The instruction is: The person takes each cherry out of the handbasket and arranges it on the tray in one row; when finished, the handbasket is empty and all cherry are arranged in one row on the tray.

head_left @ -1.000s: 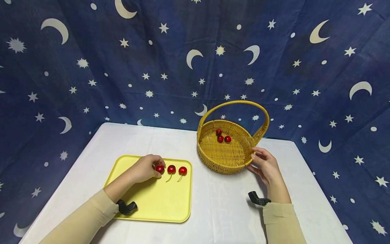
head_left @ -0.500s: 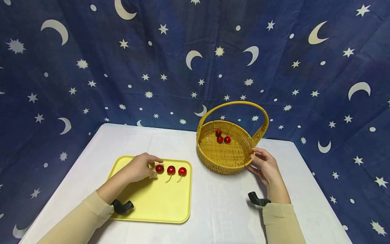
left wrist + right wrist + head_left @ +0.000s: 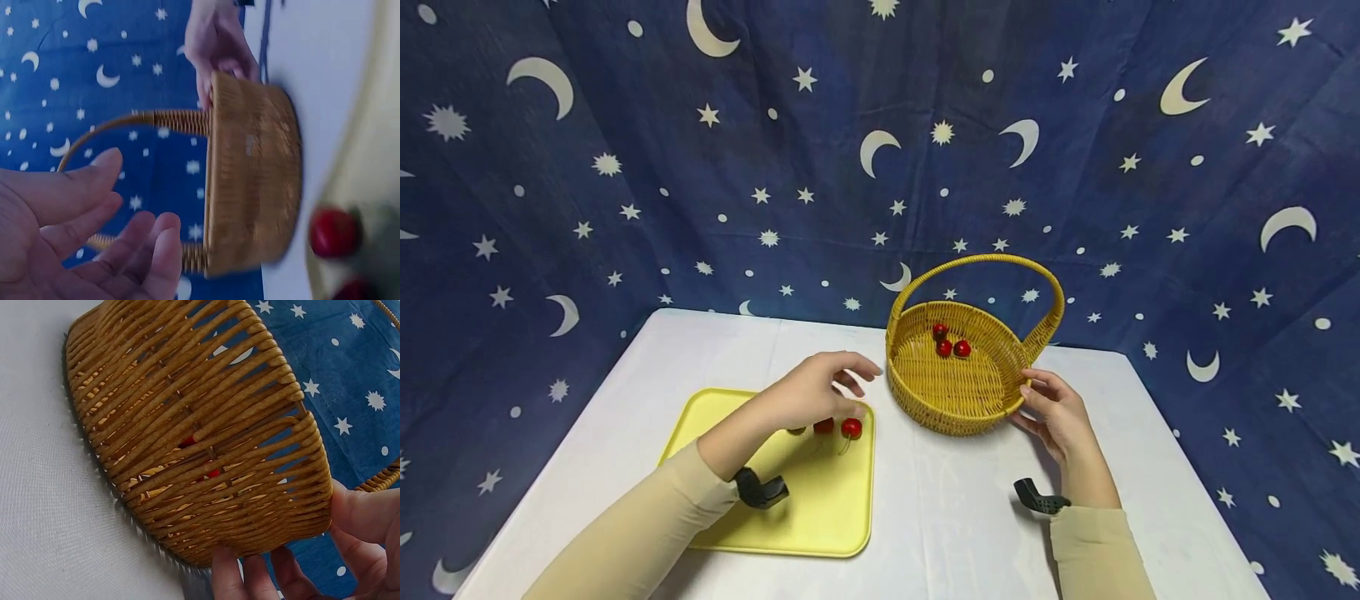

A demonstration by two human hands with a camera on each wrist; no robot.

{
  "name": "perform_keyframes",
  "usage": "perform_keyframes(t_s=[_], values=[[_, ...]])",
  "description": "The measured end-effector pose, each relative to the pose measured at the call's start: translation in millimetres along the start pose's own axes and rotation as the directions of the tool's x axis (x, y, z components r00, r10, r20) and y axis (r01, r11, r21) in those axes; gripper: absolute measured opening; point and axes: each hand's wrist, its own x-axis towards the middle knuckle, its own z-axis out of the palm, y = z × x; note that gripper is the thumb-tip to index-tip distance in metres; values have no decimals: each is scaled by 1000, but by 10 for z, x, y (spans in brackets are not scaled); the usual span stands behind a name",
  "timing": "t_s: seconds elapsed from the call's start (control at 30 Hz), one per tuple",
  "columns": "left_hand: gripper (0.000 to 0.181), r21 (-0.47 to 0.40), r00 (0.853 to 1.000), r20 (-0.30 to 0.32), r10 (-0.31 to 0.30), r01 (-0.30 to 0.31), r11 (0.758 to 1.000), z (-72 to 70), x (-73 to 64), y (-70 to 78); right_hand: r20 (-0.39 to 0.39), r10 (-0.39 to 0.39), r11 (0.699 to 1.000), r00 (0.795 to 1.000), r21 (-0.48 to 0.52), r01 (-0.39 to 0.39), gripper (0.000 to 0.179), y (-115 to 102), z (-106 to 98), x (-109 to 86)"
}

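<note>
My left hand [image 3: 816, 387] hovers over the top right of the yellow tray [image 3: 827, 521], fingers spread loosely toward the basket. In the left wrist view nothing lies between its thumb and fingers. Below it on the tray are a red cherry [image 3: 852, 428] with a stem and a second cherry [image 3: 823, 426]; a third is almost wholly hidden by the hand. My right hand [image 3: 1060, 417] grips the right side of the wicker basket [image 3: 936, 420], thumb at the rim and fingers against the outer wall. Several cherries [image 3: 962, 348] rest inside, toward the back.
A white cloth [image 3: 925, 517] covers the table, with the tray at left and the basket at back right. The basket's tall arched handle [image 3: 981, 258] rises over its opening. Behind hangs a dark blue curtain [image 3: 820, 150] with moons and stars.
My left hand has let go of the leftmost cherry on the tray, drawn back, then moved right and up over the cherries toward the basket. The right hand keeps its hold.
</note>
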Motion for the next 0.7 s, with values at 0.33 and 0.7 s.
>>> perform_keyframes(t_s=[0.33,0.7], values=[[59,-100,992,95,87,-77,992,514,919,193,6,-1,1000,1000,18,0,36,7,-20,-19],[66,-88,999,15,-48,49,995,916,1668,-51,4,-7,999,1000,43,7,31,11,-13,-24]])
